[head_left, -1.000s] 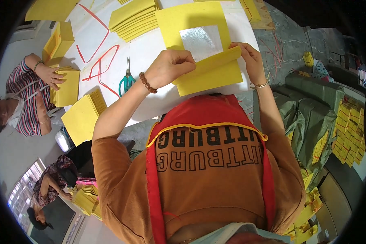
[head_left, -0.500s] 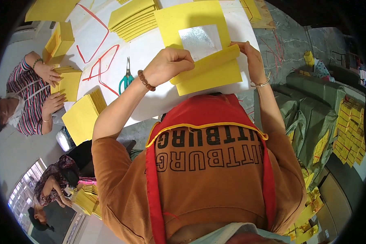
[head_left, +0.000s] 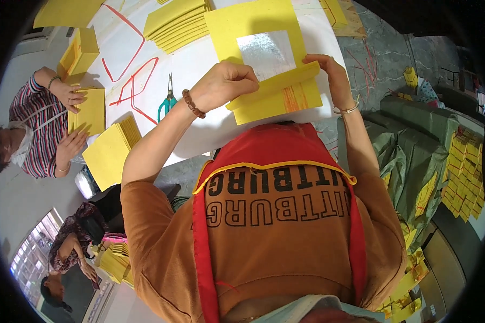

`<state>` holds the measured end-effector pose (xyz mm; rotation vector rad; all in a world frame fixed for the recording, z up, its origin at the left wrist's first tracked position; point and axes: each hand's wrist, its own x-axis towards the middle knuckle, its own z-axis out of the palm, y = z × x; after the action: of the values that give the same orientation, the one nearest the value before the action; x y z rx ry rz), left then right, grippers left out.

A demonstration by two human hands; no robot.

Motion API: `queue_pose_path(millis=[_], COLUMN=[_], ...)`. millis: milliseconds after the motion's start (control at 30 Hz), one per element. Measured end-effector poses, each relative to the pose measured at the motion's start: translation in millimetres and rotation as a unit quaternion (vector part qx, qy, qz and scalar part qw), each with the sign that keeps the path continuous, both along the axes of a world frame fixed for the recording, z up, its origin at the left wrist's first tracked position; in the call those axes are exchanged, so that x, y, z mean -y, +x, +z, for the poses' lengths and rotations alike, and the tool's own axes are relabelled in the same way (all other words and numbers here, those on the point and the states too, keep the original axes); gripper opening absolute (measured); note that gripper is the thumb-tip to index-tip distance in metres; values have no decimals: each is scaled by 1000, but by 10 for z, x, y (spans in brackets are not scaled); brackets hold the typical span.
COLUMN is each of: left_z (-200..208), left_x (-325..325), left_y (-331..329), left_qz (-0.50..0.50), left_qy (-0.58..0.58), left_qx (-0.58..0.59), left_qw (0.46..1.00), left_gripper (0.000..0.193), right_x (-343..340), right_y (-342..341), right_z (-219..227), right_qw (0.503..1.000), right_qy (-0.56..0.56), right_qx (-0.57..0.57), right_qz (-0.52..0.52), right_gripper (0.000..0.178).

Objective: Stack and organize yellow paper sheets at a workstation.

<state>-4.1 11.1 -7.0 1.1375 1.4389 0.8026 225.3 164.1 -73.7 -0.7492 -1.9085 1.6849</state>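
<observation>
A large yellow paper sheet (head_left: 256,21) with a silver foil square (head_left: 267,51) lies flat on the white table in front of me. Across the part nearest me, a yellow edge is curled up into a long fold (head_left: 280,81). My left hand (head_left: 229,83) pinches the left end of this fold, its fingers closed. At the right end, my right hand (head_left: 333,81) grips the corner between its fingertips and a thumb that is mostly hidden. Orange-red streaks (head_left: 295,98) show on the yellow paper below the fold. Teal-handled scissors (head_left: 167,102) lie beside my left wrist.
Stacks of yellow paper (head_left: 178,24) stand at the far side, another stack (head_left: 112,151) at the table's left edge. Red strips (head_left: 140,86) lie on the table. A co-worker's hands (head_left: 70,99) rest on yellow paper at left. Green-covered piles (head_left: 409,129) stand at right.
Orange-red streaks now show on the paper below the fold. My hands have barely moved. The co-worker's paper at left has shifted slightly, and a seated person's hand at lower left has dropped.
</observation>
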Motion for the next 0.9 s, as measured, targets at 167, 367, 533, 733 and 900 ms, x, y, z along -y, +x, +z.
queue_pose_path(millis=[167,367,533,733,900], left_z=[61,146,-81,-76,-77], left_x=[17,199,222,367,509], left_y=[12,-60,-49,-2,154], left_qz=[11,-138,-66,-37,18], left_qy=[-14,252,250,368,338], left_qx=[-3,-194,-431,-479,-370], left_qw=[1000,938,865,796,865], left_gripper=[18,36,40,33,23], right_x=[48,64,30,26,167], right_y=[63,18,-40,-36,58], right_z=[37,-25,2,364,530], right_qw=[997,995,997,898,831], right_qy=[48,90,55,428,496], right_qx=[5,-10,-29,56,145], right_qz=[55,41,47,82,205], right_gripper=[21,19,20,35,29])
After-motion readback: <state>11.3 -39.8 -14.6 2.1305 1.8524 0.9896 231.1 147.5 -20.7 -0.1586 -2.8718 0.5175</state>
